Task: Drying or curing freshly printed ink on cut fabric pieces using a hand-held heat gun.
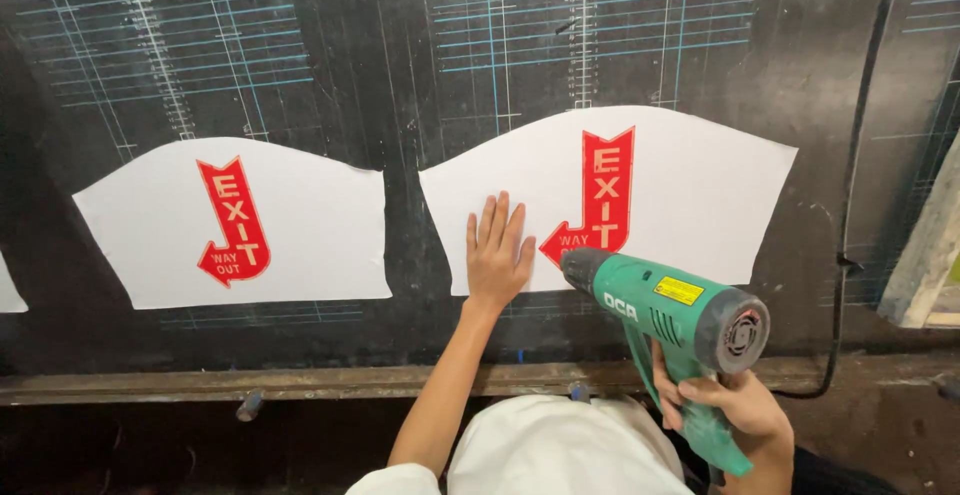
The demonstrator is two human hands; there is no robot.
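Left hand (496,255) flat on white sheet (690,185); right hand (735,402) gripping heat gun (670,315)

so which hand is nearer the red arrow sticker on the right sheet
Left. The left hand lies flat on the white sheet just beside the red arrow sticker. The right hand is lower, off the sheet, gripping the green heat gun.

Two white sheets (240,225) (690,195), two red arrow signs (233,220) (598,195), one green heat gun (670,310).

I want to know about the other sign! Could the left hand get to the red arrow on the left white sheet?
Probably yes. The left hand lies flat on the right sheet; only bare dark board separates it from the left sheet's red arrow.
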